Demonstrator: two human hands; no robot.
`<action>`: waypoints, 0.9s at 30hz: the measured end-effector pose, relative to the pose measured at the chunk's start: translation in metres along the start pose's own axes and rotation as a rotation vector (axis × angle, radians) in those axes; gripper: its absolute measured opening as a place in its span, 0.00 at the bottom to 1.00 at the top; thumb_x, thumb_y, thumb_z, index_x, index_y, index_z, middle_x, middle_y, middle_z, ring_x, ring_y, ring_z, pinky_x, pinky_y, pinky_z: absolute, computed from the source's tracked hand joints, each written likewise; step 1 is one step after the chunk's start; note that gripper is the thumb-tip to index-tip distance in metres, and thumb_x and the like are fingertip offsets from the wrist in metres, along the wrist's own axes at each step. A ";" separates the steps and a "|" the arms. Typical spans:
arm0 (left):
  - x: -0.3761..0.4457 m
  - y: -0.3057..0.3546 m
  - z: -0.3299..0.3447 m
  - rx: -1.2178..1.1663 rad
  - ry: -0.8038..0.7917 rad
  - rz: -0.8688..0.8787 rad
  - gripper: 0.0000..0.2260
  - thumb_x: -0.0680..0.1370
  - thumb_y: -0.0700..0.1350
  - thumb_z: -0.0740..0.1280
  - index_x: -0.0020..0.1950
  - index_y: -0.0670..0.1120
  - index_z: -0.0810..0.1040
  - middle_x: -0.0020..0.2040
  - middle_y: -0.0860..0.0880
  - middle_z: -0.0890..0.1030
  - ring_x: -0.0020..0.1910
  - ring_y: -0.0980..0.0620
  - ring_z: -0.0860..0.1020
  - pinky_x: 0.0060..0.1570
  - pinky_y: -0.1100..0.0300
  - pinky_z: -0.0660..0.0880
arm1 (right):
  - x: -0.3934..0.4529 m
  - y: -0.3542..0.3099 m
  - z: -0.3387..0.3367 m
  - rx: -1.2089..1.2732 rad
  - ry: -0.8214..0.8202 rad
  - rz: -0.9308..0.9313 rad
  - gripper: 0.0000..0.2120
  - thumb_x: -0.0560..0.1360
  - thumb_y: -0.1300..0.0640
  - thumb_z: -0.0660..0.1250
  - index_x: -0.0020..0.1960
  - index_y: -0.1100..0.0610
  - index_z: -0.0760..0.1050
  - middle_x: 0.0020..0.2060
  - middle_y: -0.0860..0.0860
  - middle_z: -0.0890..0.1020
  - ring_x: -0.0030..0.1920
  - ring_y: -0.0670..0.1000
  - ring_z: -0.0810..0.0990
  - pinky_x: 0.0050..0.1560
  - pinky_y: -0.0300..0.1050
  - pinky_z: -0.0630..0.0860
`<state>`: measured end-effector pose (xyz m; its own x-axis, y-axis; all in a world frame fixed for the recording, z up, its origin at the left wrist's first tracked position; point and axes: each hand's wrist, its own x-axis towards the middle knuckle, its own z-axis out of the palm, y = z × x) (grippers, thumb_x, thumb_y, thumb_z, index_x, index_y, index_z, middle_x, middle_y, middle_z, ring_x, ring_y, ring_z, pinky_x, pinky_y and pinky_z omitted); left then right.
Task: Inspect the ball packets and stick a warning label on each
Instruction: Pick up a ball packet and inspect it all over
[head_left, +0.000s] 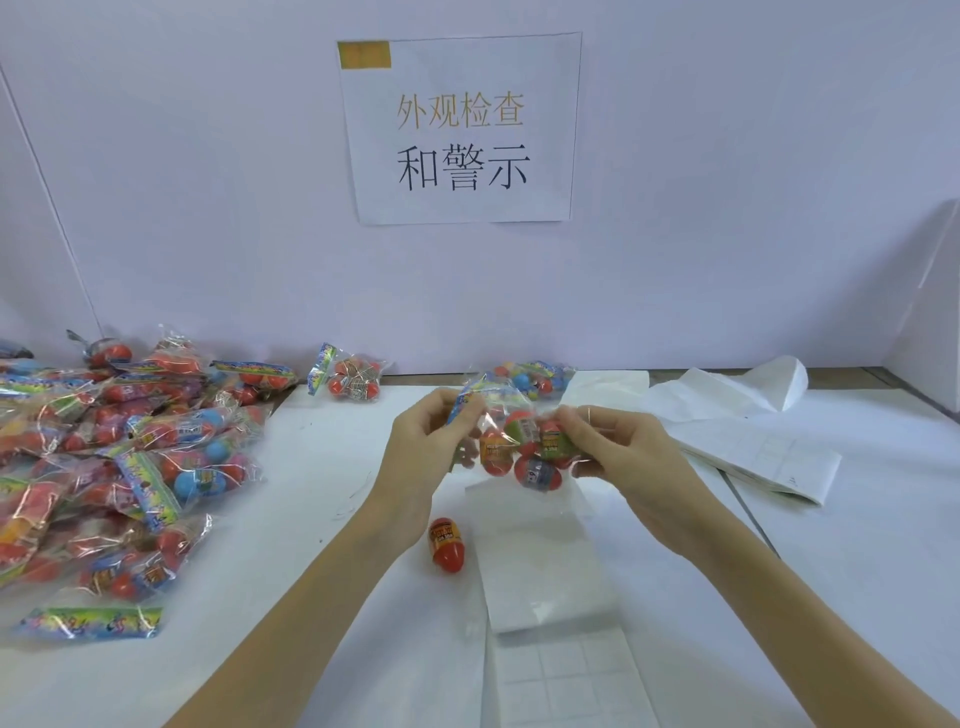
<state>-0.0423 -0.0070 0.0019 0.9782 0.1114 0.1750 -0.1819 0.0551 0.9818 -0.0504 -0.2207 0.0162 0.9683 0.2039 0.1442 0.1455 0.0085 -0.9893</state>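
Observation:
I hold a clear packet of coloured balls (522, 447) up over the table's middle. My left hand (428, 447) pinches its printed header end, and my right hand (618, 452) grips the opposite end. Below the packet, one loose orange-red ball (447, 543) lies on the white table (311, 519). A sheet of white labels (566, 670) rests near the front edge, with a blank backing sheet (540, 561) above it. A large heap of ball packets (114, 467) covers the left side.
Two more packets lie at the back, one (350, 379) left of centre and one (535, 376) behind my hands. Used label sheets and crumpled paper (748, 431) spread over the right side. A printed sign (462, 130) hangs on the wall behind.

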 end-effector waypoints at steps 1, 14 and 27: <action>0.001 0.000 -0.001 -0.003 0.013 0.020 0.09 0.83 0.46 0.69 0.52 0.41 0.82 0.38 0.49 0.79 0.36 0.51 0.76 0.37 0.59 0.76 | 0.000 -0.001 0.000 0.042 0.003 0.007 0.16 0.76 0.44 0.69 0.53 0.52 0.88 0.49 0.54 0.89 0.46 0.48 0.85 0.46 0.38 0.81; 0.001 -0.001 0.002 0.001 0.156 0.142 0.08 0.83 0.47 0.69 0.52 0.43 0.82 0.33 0.50 0.76 0.29 0.52 0.72 0.25 0.61 0.70 | -0.004 0.003 0.000 -0.055 -0.216 0.082 0.09 0.78 0.56 0.75 0.58 0.51 0.85 0.48 0.56 0.88 0.45 0.49 0.85 0.43 0.36 0.76; -0.002 0.001 0.005 -0.083 -0.163 -0.004 0.22 0.74 0.55 0.76 0.62 0.44 0.83 0.55 0.42 0.87 0.54 0.43 0.86 0.55 0.54 0.82 | 0.000 0.000 -0.002 0.058 -0.108 0.048 0.12 0.80 0.54 0.72 0.61 0.58 0.80 0.50 0.57 0.88 0.50 0.59 0.88 0.43 0.39 0.82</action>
<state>-0.0438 -0.0120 0.0029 0.9810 -0.0507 0.1871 -0.1787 0.1380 0.9742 -0.0503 -0.2225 0.0158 0.9459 0.3097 0.0967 0.0845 0.0526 -0.9950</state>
